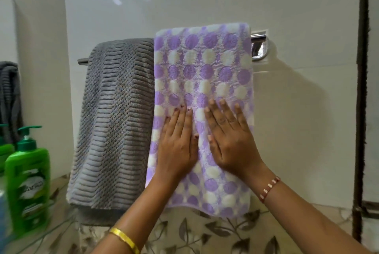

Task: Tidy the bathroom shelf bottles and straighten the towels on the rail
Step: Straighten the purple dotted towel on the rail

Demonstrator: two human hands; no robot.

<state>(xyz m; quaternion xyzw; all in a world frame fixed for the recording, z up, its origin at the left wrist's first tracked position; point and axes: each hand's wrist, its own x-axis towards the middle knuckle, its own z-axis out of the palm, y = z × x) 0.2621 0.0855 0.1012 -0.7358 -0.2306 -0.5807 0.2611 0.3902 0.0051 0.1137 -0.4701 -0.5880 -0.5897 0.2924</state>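
A purple and white dotted towel (203, 65) hangs over the chrome rail (258, 37) at the right. Both my hands lie flat on its lower half, fingers spread and pointing up: my left hand (177, 143) and my right hand (229, 139) side by side, almost touching. Neither holds anything. A grey ribbed towel (114, 122) hangs to the left on the same rail, its lower edge slanting. A green pump bottle (27, 182) stands on a glass shelf (51, 231) at the far left.
A mirror edge at the far left reflects the grey towel and the green bottle. Part of a blue bottle (4, 216) shows at the left border. Leaf-patterned tiles (205, 231) run below the towels. A dark vertical frame (361, 89) stands at the right.
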